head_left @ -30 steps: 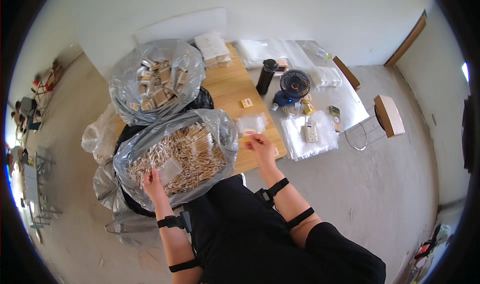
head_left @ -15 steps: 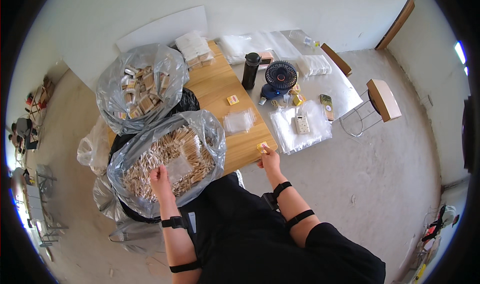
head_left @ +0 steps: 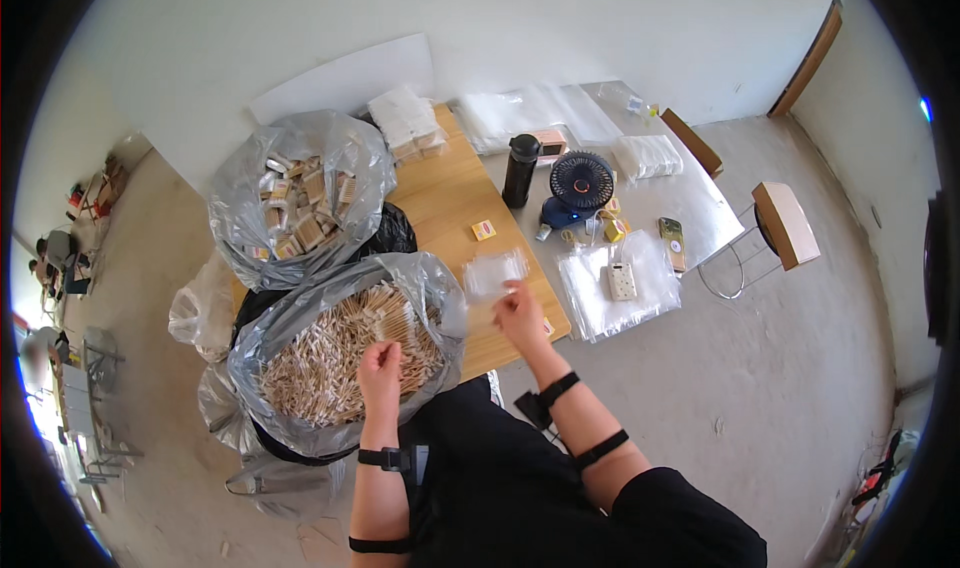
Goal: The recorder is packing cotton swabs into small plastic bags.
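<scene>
My left hand (head_left: 380, 376) is closed above the near edge of a large grey plastic bag (head_left: 452, 298) full of loose cotton swabs (head_left: 325, 358). What its fingers hold, if anything, I cannot make out. Over the near right part of the wooden table (head_left: 430, 183) is my right hand (head_left: 522, 320), slightly blurred, with thumb and forefinger apart and nothing plainly between them. Just beyond its fingertips lies a stack of small clear plastic bags (head_left: 493, 273). A yellow card (head_left: 547, 325) at the table corner is partly hidden by this hand; another yellow card (head_left: 484, 230) lies farther back.
A second grey bag (head_left: 225, 203) holds packed swab bundles (head_left: 305, 203). White packets (head_left: 405, 118) lie at the table's back. On the metal table stand a black bottle (head_left: 520, 171) and a small fan (head_left: 580, 183), near a phone (head_left: 672, 243) and clear plastic sheets (head_left: 600, 313). A stool (head_left: 785, 226) stands right.
My right hand has left the yellow card at the table corner and moved left toward the small bags. My left hand has moved right; the clear bag it held no longer shows clearly.
</scene>
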`<state>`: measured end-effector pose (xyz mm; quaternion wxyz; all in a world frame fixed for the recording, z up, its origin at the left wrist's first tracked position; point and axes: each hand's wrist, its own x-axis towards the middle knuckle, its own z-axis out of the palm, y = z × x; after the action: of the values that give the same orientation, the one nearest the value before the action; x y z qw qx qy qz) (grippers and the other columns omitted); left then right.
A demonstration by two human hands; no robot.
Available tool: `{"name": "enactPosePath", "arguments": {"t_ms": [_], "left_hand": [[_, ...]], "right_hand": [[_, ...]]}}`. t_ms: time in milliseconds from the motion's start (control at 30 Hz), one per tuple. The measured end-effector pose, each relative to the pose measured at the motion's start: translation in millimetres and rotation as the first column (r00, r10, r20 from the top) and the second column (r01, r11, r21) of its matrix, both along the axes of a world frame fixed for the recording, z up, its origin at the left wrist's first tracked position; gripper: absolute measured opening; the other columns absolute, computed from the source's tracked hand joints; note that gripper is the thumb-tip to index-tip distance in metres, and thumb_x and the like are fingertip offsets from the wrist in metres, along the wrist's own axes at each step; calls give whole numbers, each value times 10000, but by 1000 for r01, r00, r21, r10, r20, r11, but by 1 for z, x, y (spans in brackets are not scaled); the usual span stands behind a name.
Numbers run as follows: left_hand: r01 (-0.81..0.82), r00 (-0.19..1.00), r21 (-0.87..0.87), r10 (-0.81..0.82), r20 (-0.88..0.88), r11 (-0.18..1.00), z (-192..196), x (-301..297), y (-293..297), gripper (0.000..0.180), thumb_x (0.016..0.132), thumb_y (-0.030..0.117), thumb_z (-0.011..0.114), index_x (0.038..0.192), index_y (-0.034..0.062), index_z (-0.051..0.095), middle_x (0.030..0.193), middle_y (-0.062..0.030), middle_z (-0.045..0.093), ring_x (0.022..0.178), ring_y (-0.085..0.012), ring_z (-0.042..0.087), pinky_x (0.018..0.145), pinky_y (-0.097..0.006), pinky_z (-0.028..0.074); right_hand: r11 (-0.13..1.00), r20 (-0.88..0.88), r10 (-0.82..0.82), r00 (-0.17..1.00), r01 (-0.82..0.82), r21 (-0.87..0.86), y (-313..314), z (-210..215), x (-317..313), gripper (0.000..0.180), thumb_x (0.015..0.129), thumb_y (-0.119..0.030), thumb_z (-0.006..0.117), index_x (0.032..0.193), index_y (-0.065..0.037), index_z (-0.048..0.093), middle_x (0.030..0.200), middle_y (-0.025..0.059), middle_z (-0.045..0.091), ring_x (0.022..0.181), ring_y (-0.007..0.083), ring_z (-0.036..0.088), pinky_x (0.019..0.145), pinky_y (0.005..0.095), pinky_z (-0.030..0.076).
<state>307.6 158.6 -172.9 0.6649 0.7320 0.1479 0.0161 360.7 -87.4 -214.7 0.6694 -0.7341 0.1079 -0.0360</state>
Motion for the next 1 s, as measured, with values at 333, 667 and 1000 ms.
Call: {"name": "enactPosePath", "arguments": {"t_ms": [333,667,1000], "left_hand": [[-238,971,14,239,-19,971,-17,-8,66,168,903,176,601,941,13,589,731,-28,609,535,-50,477,474,-193,369],[-111,991,504,58,119,857,-2,87,121,175,886,181,583,935,13,597,745,-101,636,658,-189,608,624,-288,483],[37,990,642,-116,81,766,-48,251,164,369,861,205,588,1228,164,582,1343,-303,377,1079,-366,556,895,-389,460]], "right_hand": [[497,128,-24,991,123,-859,-2,-12,61,466,777,-121,653,1205,-56,478,1215,167,507,1184,333,441,957,445,368],[273,-48,162,986,-92,-958,33,-58,43,571,894,-287,459,1410,-78,331,1485,165,258,1394,340,174,1123,521,61],[294,-66,198,978,-124,-948,44,-38,42,566,869,-179,429,1422,-126,320,1476,193,267,1388,352,195,1126,506,52]]}}
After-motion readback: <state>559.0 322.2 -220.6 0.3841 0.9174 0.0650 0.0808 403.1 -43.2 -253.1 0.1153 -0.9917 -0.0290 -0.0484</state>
